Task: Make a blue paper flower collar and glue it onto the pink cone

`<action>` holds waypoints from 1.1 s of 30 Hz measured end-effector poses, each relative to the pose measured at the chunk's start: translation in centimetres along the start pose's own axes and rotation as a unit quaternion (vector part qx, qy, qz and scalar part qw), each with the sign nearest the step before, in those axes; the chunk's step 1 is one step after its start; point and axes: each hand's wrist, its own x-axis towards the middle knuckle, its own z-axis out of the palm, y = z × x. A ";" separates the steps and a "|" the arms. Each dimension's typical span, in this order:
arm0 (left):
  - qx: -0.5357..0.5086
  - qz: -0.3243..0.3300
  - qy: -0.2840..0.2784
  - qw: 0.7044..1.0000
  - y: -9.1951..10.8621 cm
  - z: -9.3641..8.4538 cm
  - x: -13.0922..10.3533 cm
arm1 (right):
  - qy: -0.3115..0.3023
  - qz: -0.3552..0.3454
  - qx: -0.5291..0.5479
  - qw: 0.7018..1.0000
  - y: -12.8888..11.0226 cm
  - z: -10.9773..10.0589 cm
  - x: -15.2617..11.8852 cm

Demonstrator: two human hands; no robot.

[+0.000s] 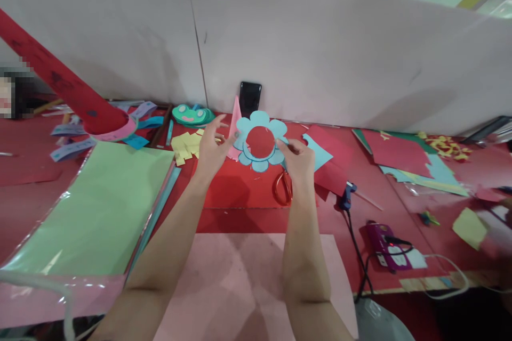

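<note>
A pale grey partition, marked by a thin dark seam, rises behind a red table.

Bare forearms, creased at the elbows, narrow to a bare left grip and right grip.

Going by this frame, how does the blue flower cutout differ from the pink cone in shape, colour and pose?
Shape: the blue flower cutout is broad and flat with rounded petals, while the pink cone is narrow and tapers to a point.
Colour: the flower is light blue with darker outlines; the cone is pink.
Pose: the flower is pinched at its edge by the right hand, whereas the cone points upward behind it.
Shared: both look like paper.
</note>
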 end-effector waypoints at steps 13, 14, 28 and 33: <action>0.183 0.090 -0.156 0.966 -5.7 2.2 -0.6 | 0.093 -0.011 -0.006 0.996 0.5 -0.9 0.5; 0.196 0.076 -0.170 0.963 -6.0 2.3 -0.8 | 0.090 -0.012 -0.005 0.996 0.5 -0.9 0.5; 0.095 0.053 -0.199 0.974 -5.5 1.6 -0.3 | 0.121 0.006 0.040 0.992 0.5 -1.1 0.7; -0.041 0.037 -0.329 0.943 -1.6 -0.7 -0.3 | 0.234 -0.007 0.108 0.966 -0.4 -1.8 0.5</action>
